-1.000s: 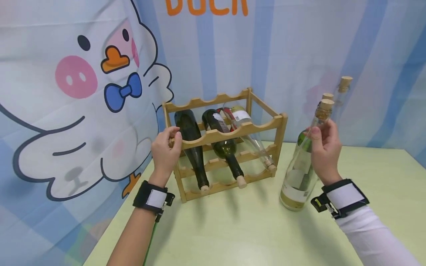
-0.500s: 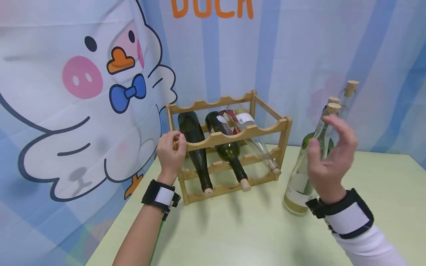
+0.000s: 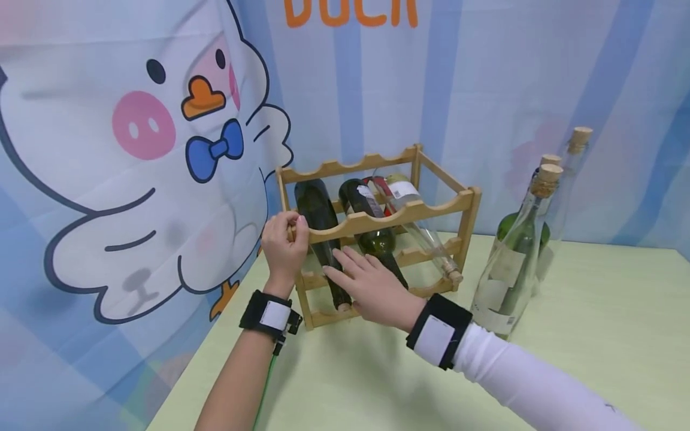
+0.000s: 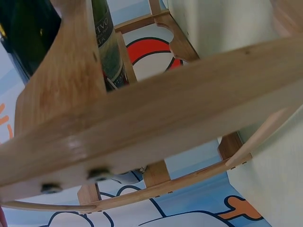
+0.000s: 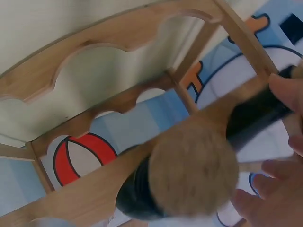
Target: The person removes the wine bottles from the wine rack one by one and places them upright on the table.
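Note:
A wooden wine rack [image 3: 439, 208] stands on the table with several corked bottles lying in it, necks tilted down to the front. My left hand [image 3: 284, 246] grips the rack's front top left corner. In front of the rack, my right hand [image 3: 380, 291] is at the neck of the leftmost dark bottle [image 3: 315, 205], fingers extended. The right wrist view has the thumb by that bottle's neck [image 5: 258, 117], the other fingers spread apart. Beside it lies a dark green bottle [image 3: 362, 199], its cork [image 5: 194, 172] large in the right wrist view. A clear bottle [image 3: 428, 242] lies at the right.
Several corked bottles stand upright to the rack's right, a clear one [image 3: 498, 287] in front of a green one [image 3: 507, 227]. Behind the pale green table [image 3: 609, 311] hangs a blue cloth [image 3: 490, 72] with a cartoon duck.
My right hand has let go of the standing clear bottle and moved left to the front of the rack. My left hand has stayed at the rack's corner.

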Demonstrator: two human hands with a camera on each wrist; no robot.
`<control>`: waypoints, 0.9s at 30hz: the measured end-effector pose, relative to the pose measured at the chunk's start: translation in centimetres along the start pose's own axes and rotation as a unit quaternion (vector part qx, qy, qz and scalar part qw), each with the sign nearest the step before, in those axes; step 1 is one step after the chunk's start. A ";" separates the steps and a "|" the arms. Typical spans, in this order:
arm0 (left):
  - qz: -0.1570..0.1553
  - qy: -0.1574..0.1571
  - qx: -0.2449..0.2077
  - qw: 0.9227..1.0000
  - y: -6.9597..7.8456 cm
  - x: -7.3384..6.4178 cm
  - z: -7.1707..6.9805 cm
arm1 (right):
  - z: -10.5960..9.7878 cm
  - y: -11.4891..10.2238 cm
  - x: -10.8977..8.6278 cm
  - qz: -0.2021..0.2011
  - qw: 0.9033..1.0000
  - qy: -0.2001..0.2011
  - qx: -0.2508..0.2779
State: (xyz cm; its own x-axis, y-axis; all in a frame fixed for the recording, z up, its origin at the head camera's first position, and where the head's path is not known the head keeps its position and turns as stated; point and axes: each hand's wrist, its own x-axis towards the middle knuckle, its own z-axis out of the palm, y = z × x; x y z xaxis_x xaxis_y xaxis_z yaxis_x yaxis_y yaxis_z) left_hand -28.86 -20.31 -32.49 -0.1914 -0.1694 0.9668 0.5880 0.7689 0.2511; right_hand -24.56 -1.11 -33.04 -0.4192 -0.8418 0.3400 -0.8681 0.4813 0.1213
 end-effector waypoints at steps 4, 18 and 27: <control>-0.002 -0.002 -0.002 1.000 0.1 -0.4 0.0 | 1.4 -0.1 0.8 -0.006 0.999 -0.013 -0.037; -0.007 0.002 -0.003 1.000 0.4 -0.9 0.2 | 2.7 0.1 0.7 -0.067 0.994 0.000 -0.091; -0.004 -0.005 -0.003 1.000 -0.1 -0.3 0.0 | 2.7 -0.8 -0.7 -0.088 0.993 0.073 -0.042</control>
State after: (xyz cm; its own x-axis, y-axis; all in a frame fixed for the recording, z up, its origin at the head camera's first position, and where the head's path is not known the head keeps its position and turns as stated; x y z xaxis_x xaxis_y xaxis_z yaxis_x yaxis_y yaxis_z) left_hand -28.82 -20.32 -32.84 -0.2042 -0.1695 0.9641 0.5912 0.7637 0.2595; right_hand -24.30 -1.62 -35.89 -0.2155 -0.8732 0.4372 -0.8967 0.3542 0.2654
